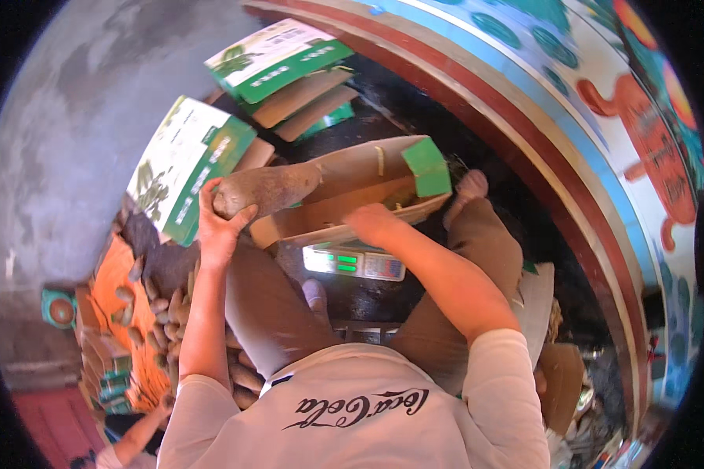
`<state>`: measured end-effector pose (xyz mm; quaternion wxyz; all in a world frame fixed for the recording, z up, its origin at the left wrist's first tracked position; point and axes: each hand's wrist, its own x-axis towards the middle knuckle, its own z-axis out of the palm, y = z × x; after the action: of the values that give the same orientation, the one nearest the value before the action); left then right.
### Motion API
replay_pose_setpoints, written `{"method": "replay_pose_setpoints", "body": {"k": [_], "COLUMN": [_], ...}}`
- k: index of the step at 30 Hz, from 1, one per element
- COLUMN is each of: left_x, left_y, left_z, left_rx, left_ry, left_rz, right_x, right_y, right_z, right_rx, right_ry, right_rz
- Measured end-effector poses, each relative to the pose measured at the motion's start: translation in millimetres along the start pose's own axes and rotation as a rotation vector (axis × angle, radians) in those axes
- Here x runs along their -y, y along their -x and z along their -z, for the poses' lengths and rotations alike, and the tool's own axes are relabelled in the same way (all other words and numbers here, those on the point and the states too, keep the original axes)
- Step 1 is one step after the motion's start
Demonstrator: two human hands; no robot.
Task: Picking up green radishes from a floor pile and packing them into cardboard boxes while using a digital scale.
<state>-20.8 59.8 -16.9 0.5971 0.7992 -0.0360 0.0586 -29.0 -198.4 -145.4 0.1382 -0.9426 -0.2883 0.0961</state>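
My left hand (pixel 217 227) grips the near-left end of a thick brown yam (pixel 272 190), with the thumb on its lower side. The yam lies level across the left end of an open, long cardboard box (pixel 332 234), which has a green end flap. At the box's near wall is my right hand (pixel 374 224), its fingers blurred and partly hidden, so I cannot see whether they hold anything. Beneath the near side of the box shows a digital scale (pixel 353 262) with a lit green display.
Beyond the box stand stacked green-and-white cartons (pixel 278 62) and another carton (pixel 189 168). Several yams (pixel 164 320) lie by an orange sheet (pixel 120 273) at left. Another person's arm (pixel 141 434) shows at lower left. A painted wall (pixel 540 70) borders the right.
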Motion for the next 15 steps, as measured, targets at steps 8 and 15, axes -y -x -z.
{"method": "replay_pose_setpoints", "body": {"k": [8,15], "left_x": [50,87], "left_y": [-39,-45], "left_z": [-103,-123], "left_rx": [0.213,0.356], "left_ry": [-0.141,-0.076], "left_rz": [0.140,0.555], "right_x": [-2,4], "right_y": [2,-13], "right_z": [-4,-5], "right_rx": [0.026,0.062], "right_ry": [0.036,0.082], "right_rz": [-0.049,-0.041]}}
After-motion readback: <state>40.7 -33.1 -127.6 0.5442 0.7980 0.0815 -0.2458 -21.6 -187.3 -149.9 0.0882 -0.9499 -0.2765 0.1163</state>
